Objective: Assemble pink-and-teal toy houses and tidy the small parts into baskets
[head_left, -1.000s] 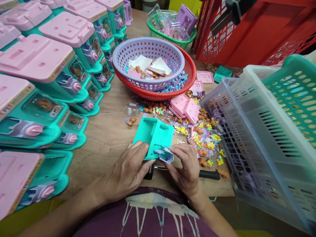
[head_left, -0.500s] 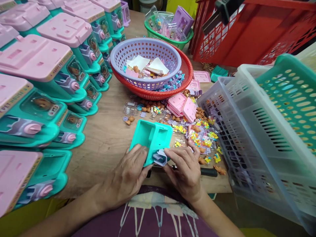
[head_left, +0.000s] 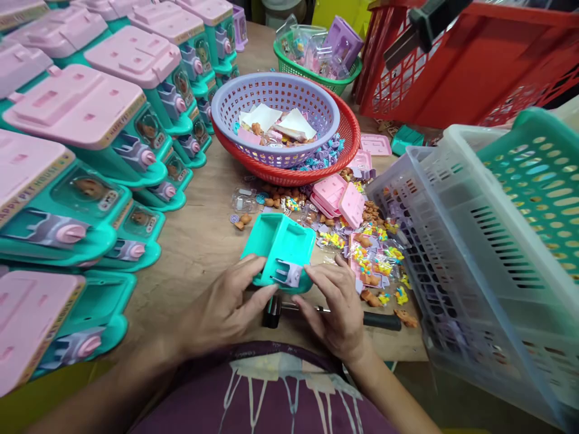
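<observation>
A teal plastic toy house base [head_left: 289,238] rests on the table in front of me, with a lilac plastic piece [head_left: 289,274] now sitting flat in its front end. My left hand [head_left: 230,298] holds the left front corner between thumb and fingers. At the right front edge, my right hand [head_left: 332,301] has its index fingertip against the base beside the lilac piece; its thumb and fingers are apart. Just below the base lies a hammer with a black head [head_left: 271,312], metal shaft and black handle [head_left: 382,321], partly hidden by my right hand.
Stacked pink-roofed toy houses [head_left: 75,105] fill the left side. Ahead, a lilac colander [head_left: 275,114] sits in a red basket [head_left: 348,129]. Pink parts [head_left: 339,196], brown figures and small yellow bags [head_left: 332,240] lie scattered to the right, beside clear plastic crates [head_left: 452,241].
The lilac piece, tilted in my right fingers before, now lies in the base's front end. My right fingers have loosened and spread. The base has turned slightly, and the hammer head shows more.
</observation>
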Demonstrator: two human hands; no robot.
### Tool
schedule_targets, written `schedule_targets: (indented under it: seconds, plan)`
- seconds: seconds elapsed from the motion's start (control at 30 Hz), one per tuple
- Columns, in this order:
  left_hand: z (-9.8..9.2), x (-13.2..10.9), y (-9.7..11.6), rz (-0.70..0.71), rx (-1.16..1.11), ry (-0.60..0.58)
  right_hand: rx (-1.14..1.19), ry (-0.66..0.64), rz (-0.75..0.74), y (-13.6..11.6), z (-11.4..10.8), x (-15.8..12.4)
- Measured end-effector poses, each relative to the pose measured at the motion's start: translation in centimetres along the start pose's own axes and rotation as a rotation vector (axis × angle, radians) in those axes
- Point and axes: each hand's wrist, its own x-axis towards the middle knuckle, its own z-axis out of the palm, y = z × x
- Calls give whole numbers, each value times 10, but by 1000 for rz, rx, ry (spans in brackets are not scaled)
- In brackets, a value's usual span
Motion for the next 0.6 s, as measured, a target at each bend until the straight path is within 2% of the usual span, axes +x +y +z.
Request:
schedule_targets:
  seconds: [0.07, 0.1, 0.2, 0.33, 0.47, 0.53, 0.6]
  plan:
    - [-3, 6, 8, -117, -163, -93, -3, -21, 0, -2, -1, 6]
    - [-4, 9, 12, -159, -206, -101, 5, -35, 1, -3, -1, 8]
    - [-1, 14, 22, -203, -201, -38, 67, -48, 24, -3, -2, 9]
    - [12, 14, 30, -124, 14, 10, 137, -28, 122, 0, -8, -6]
    - [25, 13, 36, 33, 291, 107, 167, -25, 166, 3, -14, -20]
    - [26, 16, 42, 44, 389, 52, 171, -20, 185, 3, -15, -24]
    - [23, 20, 48, 30, 447, -56, 164, -3, 194, 4, -15, -26]
